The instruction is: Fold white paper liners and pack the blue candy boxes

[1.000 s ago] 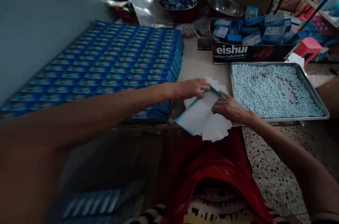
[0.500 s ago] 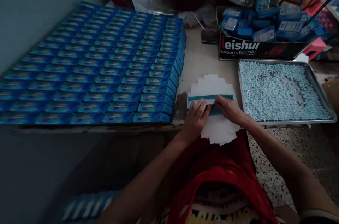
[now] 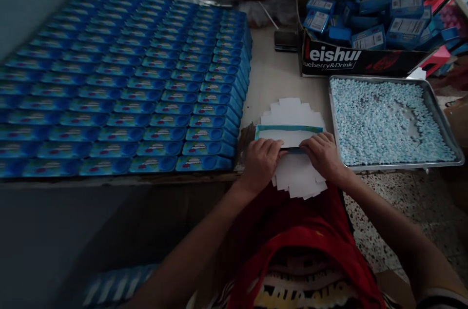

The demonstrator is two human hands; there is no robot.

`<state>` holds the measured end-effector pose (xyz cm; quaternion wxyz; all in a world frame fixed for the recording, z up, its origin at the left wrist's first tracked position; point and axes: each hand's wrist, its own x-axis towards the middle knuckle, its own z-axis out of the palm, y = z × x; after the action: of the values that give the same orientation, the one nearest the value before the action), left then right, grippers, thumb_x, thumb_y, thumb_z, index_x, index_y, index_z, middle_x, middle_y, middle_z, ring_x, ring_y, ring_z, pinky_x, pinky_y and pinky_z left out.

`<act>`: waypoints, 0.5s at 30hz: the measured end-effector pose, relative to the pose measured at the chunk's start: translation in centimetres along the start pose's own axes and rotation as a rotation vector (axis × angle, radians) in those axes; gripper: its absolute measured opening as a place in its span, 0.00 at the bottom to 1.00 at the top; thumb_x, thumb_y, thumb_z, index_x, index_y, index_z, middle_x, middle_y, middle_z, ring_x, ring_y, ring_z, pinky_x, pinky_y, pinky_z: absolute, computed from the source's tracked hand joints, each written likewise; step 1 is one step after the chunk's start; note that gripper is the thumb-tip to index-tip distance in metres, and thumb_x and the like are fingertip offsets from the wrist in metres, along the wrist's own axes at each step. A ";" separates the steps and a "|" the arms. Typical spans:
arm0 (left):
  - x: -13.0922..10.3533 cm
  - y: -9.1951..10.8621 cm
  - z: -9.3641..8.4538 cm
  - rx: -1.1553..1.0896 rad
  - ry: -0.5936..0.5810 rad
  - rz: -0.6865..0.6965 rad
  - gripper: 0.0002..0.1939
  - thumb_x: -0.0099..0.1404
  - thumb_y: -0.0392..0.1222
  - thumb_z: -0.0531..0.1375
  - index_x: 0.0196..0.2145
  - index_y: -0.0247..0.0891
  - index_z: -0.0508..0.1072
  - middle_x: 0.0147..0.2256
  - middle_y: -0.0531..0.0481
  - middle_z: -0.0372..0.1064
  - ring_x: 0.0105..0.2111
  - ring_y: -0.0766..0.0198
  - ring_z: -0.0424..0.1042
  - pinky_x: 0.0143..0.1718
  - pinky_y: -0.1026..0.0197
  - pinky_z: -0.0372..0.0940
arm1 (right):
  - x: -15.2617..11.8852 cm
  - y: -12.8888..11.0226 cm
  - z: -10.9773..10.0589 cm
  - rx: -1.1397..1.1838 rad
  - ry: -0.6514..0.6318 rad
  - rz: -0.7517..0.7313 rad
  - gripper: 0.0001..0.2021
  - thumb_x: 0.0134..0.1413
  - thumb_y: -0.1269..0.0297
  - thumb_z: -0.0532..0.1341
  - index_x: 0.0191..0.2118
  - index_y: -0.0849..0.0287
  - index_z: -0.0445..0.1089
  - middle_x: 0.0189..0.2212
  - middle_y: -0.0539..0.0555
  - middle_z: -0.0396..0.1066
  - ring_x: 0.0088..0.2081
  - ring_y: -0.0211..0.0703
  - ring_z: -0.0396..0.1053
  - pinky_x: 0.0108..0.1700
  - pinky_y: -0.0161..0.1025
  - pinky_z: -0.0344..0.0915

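A long, shallow cardboard tray (image 3: 288,137), white inside with blue-green edges, lies over a fanned stack of white cards (image 3: 302,175) at the table's front edge. Its near side is gripped on the left by my left hand (image 3: 260,160), fingers pressed together and curled over the edge. Closed on the right part of the same near side is my right hand (image 3: 323,155). The fingertips of both hands are a short way apart. What lies under my fingers is hidden.
Rows of blue boxes (image 3: 146,89) cover the table at left. On the right, a metal tray (image 3: 332,119) holds small pale-blue pieces, behind it a black carton (image 3: 329,61) of blue packets. A dark flat object (image 3: 285,41) and metal bowls stand at the back.
The cardboard piece has opened wider, showing more white inside. My left hand has moved slightly left and my right hand slightly right, farther apart. The view has shifted a little.
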<state>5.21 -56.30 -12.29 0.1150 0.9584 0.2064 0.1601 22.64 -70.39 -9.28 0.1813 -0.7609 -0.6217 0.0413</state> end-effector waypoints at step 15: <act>2.2 -1.0 1.0 -0.126 -0.033 -0.006 0.13 0.74 0.48 0.59 0.34 0.40 0.77 0.40 0.43 0.72 0.46 0.52 0.68 0.49 0.50 0.63 | -2.0 -1.5 3.3 -0.320 -0.077 -0.071 0.12 0.73 0.64 0.51 0.49 0.60 0.71 0.48 0.63 0.71 0.50 0.57 0.61 0.52 0.50 0.56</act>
<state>7.10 -54.56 -12.89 0.1791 0.9511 0.1970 0.1565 19.87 -71.34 -12.16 0.0350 -0.7556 -0.6531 -0.0355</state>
